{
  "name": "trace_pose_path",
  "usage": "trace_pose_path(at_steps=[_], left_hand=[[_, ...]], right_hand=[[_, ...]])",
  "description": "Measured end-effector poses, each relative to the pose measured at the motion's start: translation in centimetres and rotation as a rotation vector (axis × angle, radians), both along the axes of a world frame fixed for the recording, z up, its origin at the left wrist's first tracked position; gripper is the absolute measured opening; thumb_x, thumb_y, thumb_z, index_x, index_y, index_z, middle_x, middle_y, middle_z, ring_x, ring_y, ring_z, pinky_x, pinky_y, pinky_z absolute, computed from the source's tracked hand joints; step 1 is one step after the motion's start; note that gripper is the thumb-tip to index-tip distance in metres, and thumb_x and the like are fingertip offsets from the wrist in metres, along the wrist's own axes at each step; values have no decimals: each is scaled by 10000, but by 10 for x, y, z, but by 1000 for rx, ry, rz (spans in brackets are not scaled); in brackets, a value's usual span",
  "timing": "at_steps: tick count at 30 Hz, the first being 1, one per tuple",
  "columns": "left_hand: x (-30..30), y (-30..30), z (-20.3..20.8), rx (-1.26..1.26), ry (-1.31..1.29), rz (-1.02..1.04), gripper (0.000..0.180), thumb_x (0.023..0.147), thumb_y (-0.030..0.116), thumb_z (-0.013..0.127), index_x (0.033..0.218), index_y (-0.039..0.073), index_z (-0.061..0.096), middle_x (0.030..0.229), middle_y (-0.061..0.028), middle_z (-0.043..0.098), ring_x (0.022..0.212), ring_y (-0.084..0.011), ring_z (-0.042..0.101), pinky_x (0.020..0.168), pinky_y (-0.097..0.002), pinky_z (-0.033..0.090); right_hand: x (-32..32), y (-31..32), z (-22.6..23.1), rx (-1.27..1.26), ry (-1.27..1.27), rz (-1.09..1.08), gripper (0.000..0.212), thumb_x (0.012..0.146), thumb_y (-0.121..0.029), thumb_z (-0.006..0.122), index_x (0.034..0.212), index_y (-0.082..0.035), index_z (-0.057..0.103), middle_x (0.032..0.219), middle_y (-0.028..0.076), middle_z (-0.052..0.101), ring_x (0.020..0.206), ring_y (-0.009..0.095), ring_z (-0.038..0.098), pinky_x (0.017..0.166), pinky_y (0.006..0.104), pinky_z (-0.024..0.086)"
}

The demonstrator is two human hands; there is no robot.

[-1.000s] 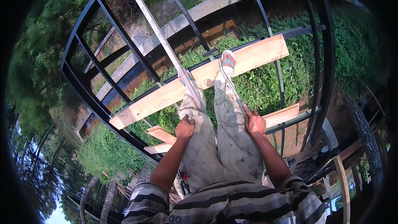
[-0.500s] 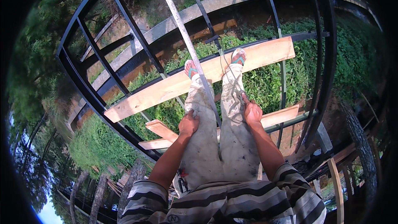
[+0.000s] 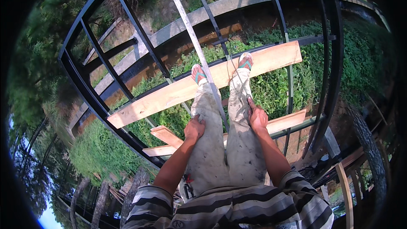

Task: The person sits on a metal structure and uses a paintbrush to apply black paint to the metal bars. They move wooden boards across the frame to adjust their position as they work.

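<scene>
- Left hand (image 3: 194,128) is resting on the trousers (image 3: 207,157), fingers curling.
- Right hand (image 3: 258,118) is lying there too; whether either is pinching cloth, I cannot tell.
- Pale bar (image 3: 186,22) is running away between them, nearer the left, crossing the long edges of the plank (image 3: 152,102).

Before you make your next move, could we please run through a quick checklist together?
1. Feet fully on the long plank: not ok; the left foot's toes appear to reach past its far edge.
2. Toes covered: not ok; open sandals.
3. Plank secured to the dark frame: cannot tell; no fastenings are visible.
4. Pale bar clear of the left leg: cannot tell; it passes very close.
5. Left hand and right hand on the legs: ok.
</scene>
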State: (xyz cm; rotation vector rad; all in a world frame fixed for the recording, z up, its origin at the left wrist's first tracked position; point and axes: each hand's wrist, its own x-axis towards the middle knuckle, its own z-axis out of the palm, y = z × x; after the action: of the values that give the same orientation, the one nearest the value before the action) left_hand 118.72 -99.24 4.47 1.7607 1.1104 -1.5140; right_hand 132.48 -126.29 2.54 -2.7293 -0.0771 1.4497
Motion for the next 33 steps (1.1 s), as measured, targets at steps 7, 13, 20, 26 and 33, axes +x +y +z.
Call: trace_pose_path(at_steps=[7,13,20,26,33], left_hand=[[-1,-7,-3,26,-43,1,578,968,417,551,1466,122,545,1395,-217,611,1272,-390,602,1072,-474,480],[-3,-17,-3,39,-58,-1,575,967,412,549,1460,116,544,1382,-214,616,1271,-390,599,1066,-481,481],[-4,-23,-4,47,-56,-21,587,969,430,536,1460,108,539,1363,-229,614,1252,-394,610,1057,-484,486],[-6,-32,-5,55,-51,-15,562,962,424,548,1441,130,556,1370,-227,607,1237,-403,618,1040,-491,498],[-6,-44,-13,66,-3,-19,514,955,400,551,1393,132,585,1379,-220,583,1237,-390,621,1011,-509,514]], right_hand=[[-1,17,-1,-12,-5,-34,578,957,-230,636,1498,-394,521,1076,217,690,925,416,706,849,521,563],[84,81,-48,78,-103,-18,489,983,-236,588,1460,-338,567,1071,226,698,976,423,703,868,515,561],[41,37,-13,-3,-7,-15,559,976,-219,602,1497,-405,516,1122,210,691,971,394,719,866,513,570],[124,123,-82,222,-337,79,501,965,-202,604,1459,-278,579,1149,259,702,1022,442,694,888,535,561],[208,181,-113,257,-296,87,499,967,-204,591,1463,-258,580,1070,248,725,1008,438,702,896,542,551]])
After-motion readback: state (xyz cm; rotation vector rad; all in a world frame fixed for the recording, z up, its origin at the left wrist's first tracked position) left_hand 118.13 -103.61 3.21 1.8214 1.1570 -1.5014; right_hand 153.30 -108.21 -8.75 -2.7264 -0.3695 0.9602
